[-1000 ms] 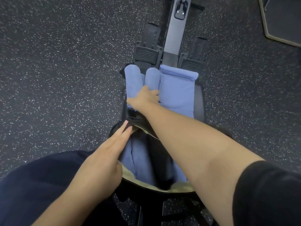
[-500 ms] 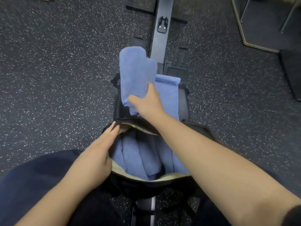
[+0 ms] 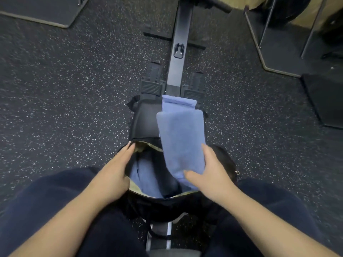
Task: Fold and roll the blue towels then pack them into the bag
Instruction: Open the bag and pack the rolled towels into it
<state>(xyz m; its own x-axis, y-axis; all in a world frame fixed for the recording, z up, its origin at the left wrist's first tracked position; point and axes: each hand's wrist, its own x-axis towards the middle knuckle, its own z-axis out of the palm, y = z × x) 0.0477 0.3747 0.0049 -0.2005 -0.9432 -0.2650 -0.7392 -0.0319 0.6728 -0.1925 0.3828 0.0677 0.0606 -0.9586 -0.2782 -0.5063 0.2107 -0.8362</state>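
The rolled towel (image 3: 181,140) is in the right hand (image 3: 209,175), above the open mouth of the bag (image 3: 185,204). The thumb lies across the near end of the roll and the fingers (image 3: 207,151) curl around its right side, so the hand grips the roll at its lower part. The far end of the roll points away from the person and it covers part of a folded towel (image 3: 178,102), which lies flat on the dark seat (image 3: 144,123) beyond the bag. The lower end of the roll is already over the opening of the bag, close to the pale lining (image 3: 146,146).

Inside the bag there are more blue towels (image 3: 146,179), standing side by side; how many, I cannot tell. The left hand (image 3: 113,175) rests on the left edge of the bag. Its fingers are nearly straight and together, with the tips at the far corner of the opening, and the palm presses the rim outward. It does not pinch anything.

The bag stands between the knees of the person, who wears dark trousers (image 3: 46,210). Beyond the seat a grey rail (image 3: 179,58) runs away, with two footrests (image 3: 152,84) beside it. The floor (image 3: 65,89) is dark with white speckles. Black mats (image 3: 37,8) with pale edges lie at the upper left and upper right.
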